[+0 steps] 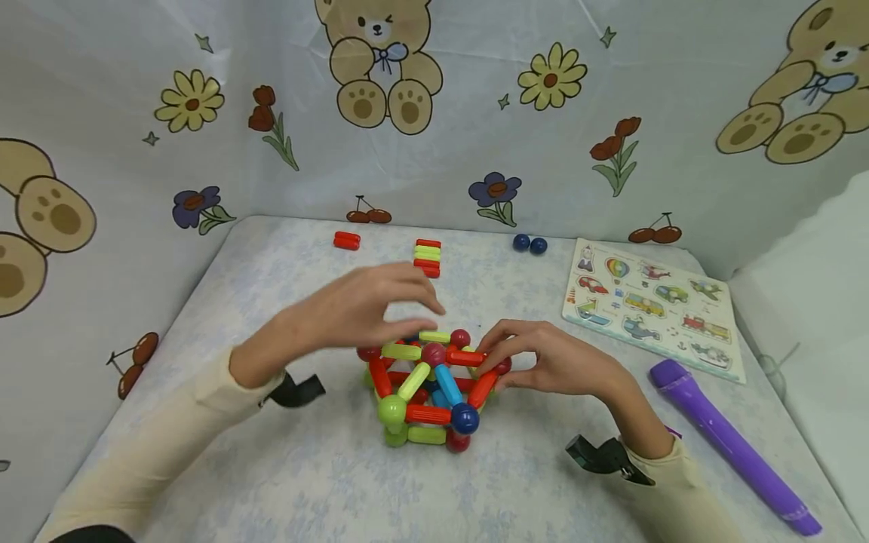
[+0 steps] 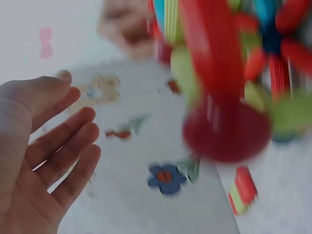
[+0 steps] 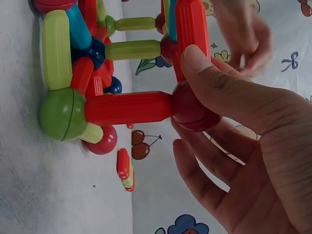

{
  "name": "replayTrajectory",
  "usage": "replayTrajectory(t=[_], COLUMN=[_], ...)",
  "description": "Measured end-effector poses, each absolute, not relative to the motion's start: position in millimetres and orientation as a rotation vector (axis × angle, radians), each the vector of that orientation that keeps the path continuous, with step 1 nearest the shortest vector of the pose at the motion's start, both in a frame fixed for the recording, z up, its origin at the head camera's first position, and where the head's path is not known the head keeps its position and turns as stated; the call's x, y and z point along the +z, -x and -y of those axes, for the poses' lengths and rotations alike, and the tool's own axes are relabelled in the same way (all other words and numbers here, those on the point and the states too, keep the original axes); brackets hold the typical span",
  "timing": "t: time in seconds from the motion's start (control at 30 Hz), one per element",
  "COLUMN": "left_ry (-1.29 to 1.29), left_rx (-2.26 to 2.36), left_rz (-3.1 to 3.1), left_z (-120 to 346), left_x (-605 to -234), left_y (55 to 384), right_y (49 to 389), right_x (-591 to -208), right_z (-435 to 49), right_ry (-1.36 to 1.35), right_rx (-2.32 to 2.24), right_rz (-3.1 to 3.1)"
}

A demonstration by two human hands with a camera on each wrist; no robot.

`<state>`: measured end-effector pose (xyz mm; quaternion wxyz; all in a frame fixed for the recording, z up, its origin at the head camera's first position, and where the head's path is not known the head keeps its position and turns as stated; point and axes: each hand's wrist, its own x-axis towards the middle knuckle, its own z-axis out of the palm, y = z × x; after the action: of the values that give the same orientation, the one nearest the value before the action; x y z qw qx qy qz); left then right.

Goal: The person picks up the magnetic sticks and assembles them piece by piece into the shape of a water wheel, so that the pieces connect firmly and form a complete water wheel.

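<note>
A magnetic stick-and-ball structure (image 1: 428, 414) of red, green and blue sticks with coloured balls stands on the table in the head view. My right hand (image 1: 550, 358) is at its right corner. In the right wrist view the thumb presses a red stick beside a dark red ball (image 3: 190, 109), with fingers behind, pinching that corner. Over the structure's far left side hovers my left hand (image 1: 366, 302), fingers loosely bent. The left wrist view shows the left palm (image 2: 29, 195) holding nothing, apart from the blurred structure. Fingers partly cover the structure's back.
Behind the structure lie two red sticks (image 1: 347, 240) and a row of red and green sticks (image 1: 427, 254). Two dark blue balls (image 1: 529, 243) sit farther right. A picture puzzle board (image 1: 652, 305) and a purple marker-shaped tube (image 1: 736, 449) lie at the right.
</note>
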<state>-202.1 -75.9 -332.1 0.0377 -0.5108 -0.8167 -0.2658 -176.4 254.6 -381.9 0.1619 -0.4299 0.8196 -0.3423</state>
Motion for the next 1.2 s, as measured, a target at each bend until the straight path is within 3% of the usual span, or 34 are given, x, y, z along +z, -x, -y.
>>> replayTrajectory(t=[0.23, 0.47, 0.73, 1.0, 1.2], left_ry=[1.440, 1.336, 1.125, 1.410, 1.370], left_rx=[-0.726, -0.775, -1.276, -1.802, -1.655], left_rz=[2.816, 3.007, 3.094, 2.999, 3.002], left_z=[85, 92, 128, 167, 158], left_x=[-346, -394, -435, -465, -466], left_y=[295, 330, 298, 249, 216], right_y=[178, 180, 185, 189, 181], right_x=[-381, -385, -394, -416, -436], right_z=[-258, -258, -261, -255, -247], right_ry=[1.225, 1.197, 0.982, 0.886, 0.898], right_rx=[-0.998, -1.029, -0.961, -0.850, -0.926], right_rz=[-2.334, -2.328, -2.310, -2.313, -2.344])
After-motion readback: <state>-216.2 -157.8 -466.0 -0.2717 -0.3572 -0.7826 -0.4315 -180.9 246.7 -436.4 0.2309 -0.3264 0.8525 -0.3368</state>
